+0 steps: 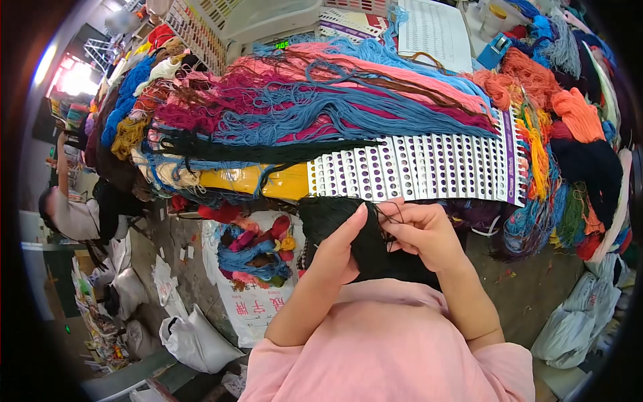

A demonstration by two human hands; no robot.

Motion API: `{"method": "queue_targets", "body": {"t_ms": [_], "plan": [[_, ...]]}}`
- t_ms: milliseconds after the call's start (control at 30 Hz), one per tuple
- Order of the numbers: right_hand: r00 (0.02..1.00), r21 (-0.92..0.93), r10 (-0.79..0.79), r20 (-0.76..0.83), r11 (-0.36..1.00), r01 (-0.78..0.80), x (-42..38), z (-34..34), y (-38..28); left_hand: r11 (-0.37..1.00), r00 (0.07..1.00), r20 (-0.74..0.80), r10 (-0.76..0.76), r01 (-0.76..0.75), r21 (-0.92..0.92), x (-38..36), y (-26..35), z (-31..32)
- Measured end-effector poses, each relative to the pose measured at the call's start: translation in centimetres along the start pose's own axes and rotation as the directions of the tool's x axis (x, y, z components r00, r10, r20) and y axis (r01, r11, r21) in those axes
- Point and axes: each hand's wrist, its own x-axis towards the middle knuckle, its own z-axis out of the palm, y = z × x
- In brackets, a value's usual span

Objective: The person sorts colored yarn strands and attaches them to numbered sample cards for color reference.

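Note:
Both hands are at the near edge of the table, in front of my body. My left hand (343,246) is closed around a bundle of black thread (370,249), which hangs down below the fingers. Fine black strands are pinched between the thumb and fingers of my right hand (427,231), at the bundle's right side. Just beyond my hands lie white cards with rows of punched holes (415,167), overlapping each other. Long blue thread (301,112) and a dark green-black hank (261,153) are spread across the table behind.
Yellow tape (258,181) covers part of the table's front. Coloured skeins are heaped at left and right, including orange thread (577,114). A printed sheet (435,33) and a blue tape dispenser (494,50) are at the back. White sacks (199,340) stand on the floor; another person (84,214) is at far left.

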Motion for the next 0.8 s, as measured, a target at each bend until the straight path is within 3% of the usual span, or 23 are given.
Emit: {"method": "queue_targets", "body": {"t_ms": [100, 200, 233, 333, 367, 467, 700, 800], "plan": [[0.992, 0.213, -0.066, 0.112, 0.976, 0.041, 0.0, -1.1, 0.7, 1.0, 1.0, 0.024, 0.019, -0.019, -0.003, -0.1, 0.1, -0.1], [0.996, 0.502, 0.014, 0.089, 0.863, -0.057, -0.1, -1.8, 0.9, 1.0, 1.0, 0.015, -0.004, 0.004, -0.021, -0.4, -0.1, 0.2], [0.986, 0.54, 0.006, 0.166, 0.836, -0.096, -0.2, -2.0, 0.7, 1.0, 0.999, 0.035, -0.007, 0.006, 0.015, -0.5, -0.2, 0.3], [0.998, 0.225, 0.055, 0.014, 0.973, -0.057, -0.9, 0.2, -0.7, 0.992, 0.998, 0.061, -0.013, 0.005, 0.125, -0.5, -0.2, 0.8], [0.996, 0.225, 0.041, 0.084, 0.972, -0.059, -0.8, -0.1, -0.4, 0.987, 0.999, 0.046, -0.009, 0.001, 0.164, -0.7, 0.0, 1.2], [0.997, 0.193, 0.021, 0.08, 0.981, -0.036, -0.5, 0.1, 0.2, 0.973, 0.998, 0.039, 0.039, -0.047, 0.226, -0.9, 0.2, 1.5], [0.985, 0.443, -0.006, 0.173, 0.894, -0.072, -0.9, -0.7, -0.1, 0.999, 0.997, 0.068, 0.038, -0.037, -0.018, -0.9, -0.1, 0.4], [0.977, 0.517, -0.014, 0.214, 0.85, -0.101, -0.7, -1.6, 0.8, 1.0, 0.997, 0.078, 0.021, -0.022, 0.012, -1.0, -0.4, 0.0]]}}
